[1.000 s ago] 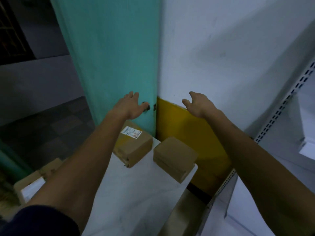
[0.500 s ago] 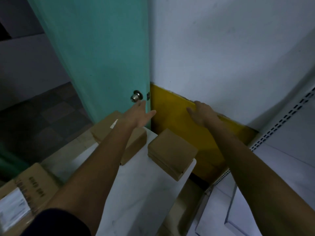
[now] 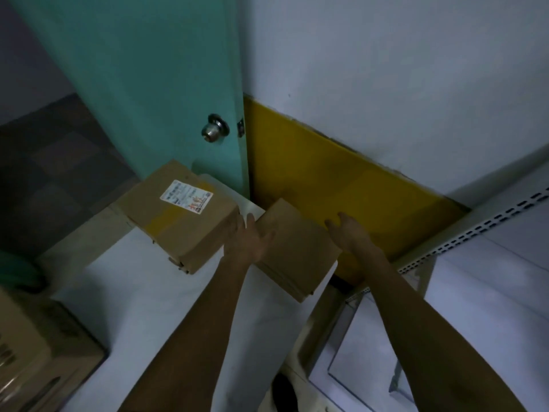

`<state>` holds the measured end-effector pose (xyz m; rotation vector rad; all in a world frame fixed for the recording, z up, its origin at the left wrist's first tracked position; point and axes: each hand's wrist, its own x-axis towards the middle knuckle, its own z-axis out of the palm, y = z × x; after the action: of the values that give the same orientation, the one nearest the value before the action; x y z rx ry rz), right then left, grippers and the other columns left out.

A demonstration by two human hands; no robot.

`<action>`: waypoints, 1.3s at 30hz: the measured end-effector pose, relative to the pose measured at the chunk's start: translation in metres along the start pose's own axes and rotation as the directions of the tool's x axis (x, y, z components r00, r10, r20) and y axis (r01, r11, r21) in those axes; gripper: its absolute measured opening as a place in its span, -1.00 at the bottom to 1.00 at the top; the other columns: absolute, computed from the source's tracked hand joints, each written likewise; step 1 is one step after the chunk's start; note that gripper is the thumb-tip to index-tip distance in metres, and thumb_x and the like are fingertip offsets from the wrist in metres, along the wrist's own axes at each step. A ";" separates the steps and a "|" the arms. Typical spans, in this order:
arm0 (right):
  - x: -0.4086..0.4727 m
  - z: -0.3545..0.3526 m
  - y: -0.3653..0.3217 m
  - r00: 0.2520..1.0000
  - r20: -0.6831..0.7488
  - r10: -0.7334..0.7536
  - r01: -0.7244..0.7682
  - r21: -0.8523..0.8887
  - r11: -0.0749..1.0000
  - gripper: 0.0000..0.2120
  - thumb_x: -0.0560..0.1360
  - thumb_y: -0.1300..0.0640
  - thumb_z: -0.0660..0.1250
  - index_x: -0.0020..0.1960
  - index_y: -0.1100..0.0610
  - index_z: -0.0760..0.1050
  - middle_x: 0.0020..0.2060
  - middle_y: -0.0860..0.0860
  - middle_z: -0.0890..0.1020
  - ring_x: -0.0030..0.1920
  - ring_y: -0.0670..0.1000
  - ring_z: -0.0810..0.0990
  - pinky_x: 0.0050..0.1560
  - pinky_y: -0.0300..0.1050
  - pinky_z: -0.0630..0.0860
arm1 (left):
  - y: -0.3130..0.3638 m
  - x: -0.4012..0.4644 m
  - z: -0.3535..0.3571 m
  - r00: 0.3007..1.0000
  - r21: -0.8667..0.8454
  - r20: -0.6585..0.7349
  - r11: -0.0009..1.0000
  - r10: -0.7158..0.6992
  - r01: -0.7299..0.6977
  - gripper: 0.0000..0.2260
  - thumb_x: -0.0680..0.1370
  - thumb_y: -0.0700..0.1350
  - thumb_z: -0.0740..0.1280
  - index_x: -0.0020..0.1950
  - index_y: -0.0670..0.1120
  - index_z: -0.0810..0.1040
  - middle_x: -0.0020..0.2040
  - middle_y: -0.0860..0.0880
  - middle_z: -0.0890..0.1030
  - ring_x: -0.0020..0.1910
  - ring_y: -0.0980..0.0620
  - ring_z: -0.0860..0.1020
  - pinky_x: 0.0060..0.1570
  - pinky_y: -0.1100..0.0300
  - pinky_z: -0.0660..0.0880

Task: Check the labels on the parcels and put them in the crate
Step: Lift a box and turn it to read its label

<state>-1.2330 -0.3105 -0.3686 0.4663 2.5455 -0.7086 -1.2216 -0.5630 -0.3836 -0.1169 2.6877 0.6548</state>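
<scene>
Because both hands are reaching for the same plain cardboard parcel (image 3: 297,248), they flank it: the left hand (image 3: 248,240) spreads wide, fingers straight, at its left edge, and the right hand (image 3: 346,230) lies loosely spread at its right edge, neither yet closed round it as far as I can tell. No label shows on the face turned up, so the two-handed approach likely means to lift and turn it for checking. Just left of the left hand, close to its fingertips, sits the labelled parcel (image 3: 181,221), its white shipping label (image 3: 187,197) facing up and readable. Both parcels rest at the far end of the white table (image 3: 154,307), beyond which stand the teal door (image 3: 154,84) and its knob (image 3: 214,132). No crate is in view; a larger carton (image 3: 35,352) sits nearer, well left of both hands.
</scene>
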 end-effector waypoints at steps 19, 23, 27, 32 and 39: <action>0.009 0.042 0.035 0.999 0.030 0.015 -0.019 0.143 0.990 -0.59 0.69 -0.11 0.18 0.28 0.22 0.44 0.03 0.14 0.55 -0.09 0.05 0.53 -0.04 0.01 0.47 | -0.006 0.009 0.050 0.996 -0.230 0.076 0.972 -0.038 0.055 -0.13 0.59 0.14 0.38 0.66 -0.15 -0.09 0.61 -0.18 0.01 0.27 -0.24 0.51 0.10 0.08 0.42; -0.007 0.037 0.028 0.999 -0.044 0.021 -0.012 0.207 0.978 -0.53 0.67 -0.14 0.19 0.36 0.21 0.42 0.04 0.11 0.56 -0.06 0.07 0.53 -0.05 0.02 0.45 | -0.004 -0.001 0.035 0.999 -0.192 0.032 0.981 0.012 -0.005 -0.12 0.59 0.19 0.35 0.67 -0.14 -0.10 0.64 -0.17 -0.04 0.35 -0.27 0.47 0.21 0.02 0.43; -0.032 0.030 0.007 0.997 -0.076 0.017 0.006 0.299 0.954 -0.40 0.64 -0.22 0.21 0.53 0.14 0.30 0.29 0.14 0.54 0.11 0.14 0.56 0.18 0.17 0.55 | -0.006 -0.016 0.005 0.999 -0.201 -0.035 0.979 0.014 -0.021 -0.13 0.60 0.22 0.31 0.67 -0.13 -0.11 0.64 -0.19 -0.02 0.47 -0.26 0.34 0.35 -0.10 0.39; -0.068 0.018 -0.030 0.986 -0.151 -0.067 0.126 0.425 0.896 -0.34 0.62 -0.23 0.28 0.57 0.13 0.27 0.40 0.13 0.48 0.25 0.21 0.56 0.25 0.22 0.54 | -0.013 -0.041 -0.040 0.989 -0.227 -0.138 0.971 0.048 -0.079 -0.20 0.61 0.23 0.28 0.64 -0.08 -0.08 0.63 -0.16 -0.04 0.40 -0.26 0.42 0.29 -0.09 0.48; -0.130 0.002 -0.078 0.911 -0.349 -0.221 0.377 0.484 0.790 -0.59 0.56 -0.26 0.34 0.04 0.11 0.48 -0.08 0.08 0.66 -0.13 0.11 0.68 -0.11 0.17 0.65 | -0.025 -0.082 -0.096 0.963 -0.250 -0.269 0.965 0.002 -0.072 -0.21 0.60 0.29 0.21 0.68 0.05 -0.11 0.67 -0.05 -0.24 0.57 -0.22 0.24 0.47 -0.08 0.32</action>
<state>-1.1569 -0.3999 -0.2729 0.3476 2.6784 -1.6191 -1.1730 -0.6297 -0.2844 -0.2381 2.8495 1.0706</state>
